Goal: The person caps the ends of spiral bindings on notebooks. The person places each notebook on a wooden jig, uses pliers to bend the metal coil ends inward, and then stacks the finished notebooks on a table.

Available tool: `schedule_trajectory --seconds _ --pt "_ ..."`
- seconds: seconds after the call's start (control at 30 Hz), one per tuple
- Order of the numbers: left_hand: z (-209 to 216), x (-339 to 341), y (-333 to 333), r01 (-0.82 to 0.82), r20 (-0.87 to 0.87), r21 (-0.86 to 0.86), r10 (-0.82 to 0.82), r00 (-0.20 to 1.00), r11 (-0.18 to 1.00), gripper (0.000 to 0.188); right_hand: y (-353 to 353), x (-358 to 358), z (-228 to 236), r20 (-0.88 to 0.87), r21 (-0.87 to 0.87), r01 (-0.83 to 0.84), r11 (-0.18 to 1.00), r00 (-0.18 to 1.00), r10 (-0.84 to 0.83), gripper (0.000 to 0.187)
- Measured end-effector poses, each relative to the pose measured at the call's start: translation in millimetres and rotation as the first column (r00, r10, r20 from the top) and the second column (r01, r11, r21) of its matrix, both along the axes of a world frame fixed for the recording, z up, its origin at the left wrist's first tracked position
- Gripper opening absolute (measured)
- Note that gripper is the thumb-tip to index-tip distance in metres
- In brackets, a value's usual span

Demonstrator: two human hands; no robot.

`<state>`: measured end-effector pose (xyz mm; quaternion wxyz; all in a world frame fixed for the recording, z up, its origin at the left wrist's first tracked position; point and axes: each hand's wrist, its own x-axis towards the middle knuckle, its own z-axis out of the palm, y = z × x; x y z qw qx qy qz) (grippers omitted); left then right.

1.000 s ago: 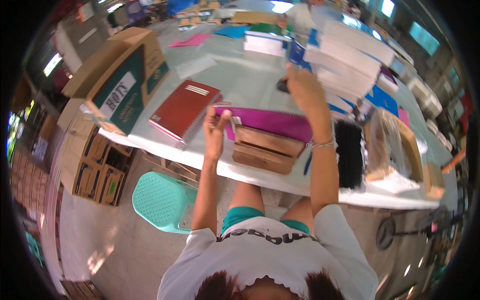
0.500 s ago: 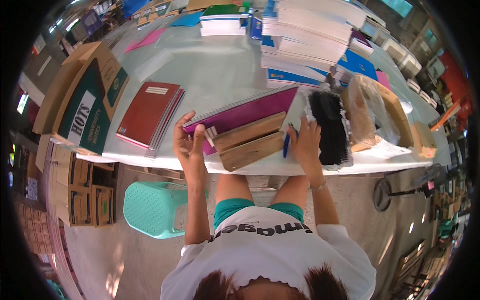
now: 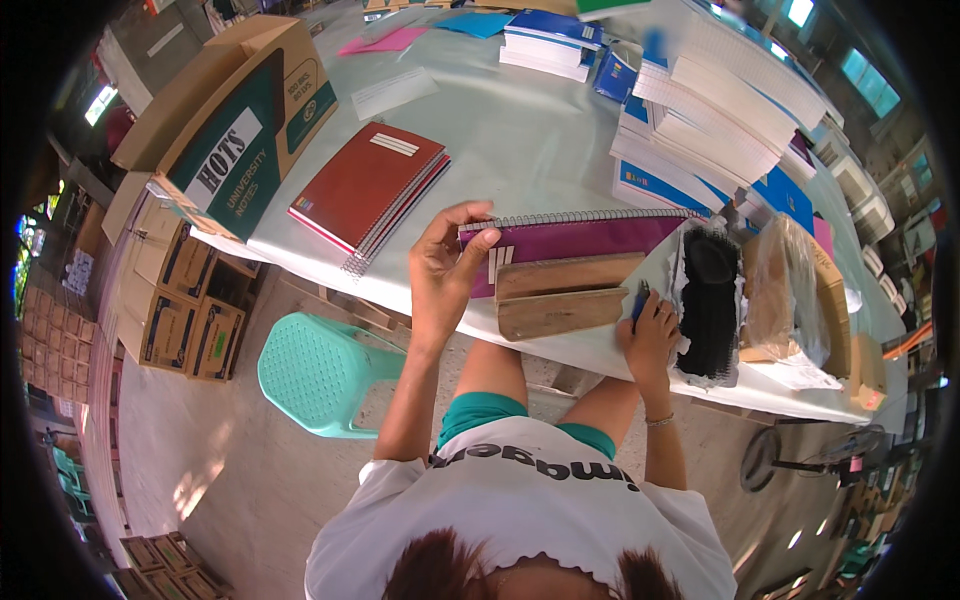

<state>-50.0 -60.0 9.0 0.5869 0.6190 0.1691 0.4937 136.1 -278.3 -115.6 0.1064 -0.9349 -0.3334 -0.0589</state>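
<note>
Purple-covered, the spiral notebook [image 3: 570,240] lies at the table's [image 3: 530,130] near edge behind two wooden blocks [image 3: 560,295]; the left hand [image 3: 445,270] pinches its left end between thumb and fingers. The right hand [image 3: 650,335] is closed around what looks like a blue pen [image 3: 638,300] beside black binding combs [image 3: 708,300]. Holding that corner flat and square against the blocks should keep the notebook from sliding.
</note>
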Motion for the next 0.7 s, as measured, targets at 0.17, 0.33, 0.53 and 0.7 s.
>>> schedule_trajectory --seconds 0.17,0.33,0.53,0.7 --pt "3.1 -4.5 2.5 0.107 -0.071 -0.079 -0.113 0.991 0.991 0.024 5.9 0.1 3.4 0.058 0.291 0.119 0.949 0.988 -0.141 0.055" --pt "5.1 -4.9 -1.2 0.095 -0.021 -0.027 -0.096 0.995 0.995 0.023 12.7 -0.1 28.7 -0.050 0.526 0.108 0.843 0.994 -0.096 0.046" --pt "5.0 -11.7 2.9 0.086 -0.154 -0.018 -0.088 0.984 0.996 0.022 33.3 -38.8 113.5 -0.136 0.739 -0.062 0.671 0.961 0.239 0.040" --pt "0.1 -14.4 2.2 0.008 -0.221 0.069 0.008 0.975 0.998 0.021 77.9 -100.8 138.4 -0.009 0.831 -0.342 0.439 0.781 0.624 0.042"
